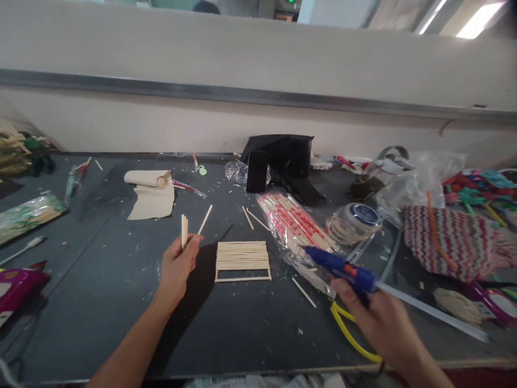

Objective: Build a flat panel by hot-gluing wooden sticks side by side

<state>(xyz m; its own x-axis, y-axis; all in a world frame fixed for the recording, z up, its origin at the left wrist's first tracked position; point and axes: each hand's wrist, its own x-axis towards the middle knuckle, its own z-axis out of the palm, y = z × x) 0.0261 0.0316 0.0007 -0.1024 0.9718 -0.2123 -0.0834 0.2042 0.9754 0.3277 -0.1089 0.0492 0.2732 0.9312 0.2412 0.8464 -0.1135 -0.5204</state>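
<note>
My left hand (180,265) is closed around a small bundle of wooden sticks (184,230), and one more stick (205,219) slants out from between thumb and finger. In my right hand (374,315) is a blue hot glue gun (341,267), its nozzle pointing left and a long pale glue stick (434,312) jutting from its back. Between the hands, flat on the table, lies a panel of side-by-side sticks (242,256). A gap separates its lower stick from the others.
Plastic-wrapped sticks (297,221) lie behind the glue gun, beside a clear round container (355,221). Yellow-handled scissors (351,334) rest near the front edge. A black stand (283,161) is at the back, a paper roll (149,191) back left, a patterned cloth pouch (448,242) right.
</note>
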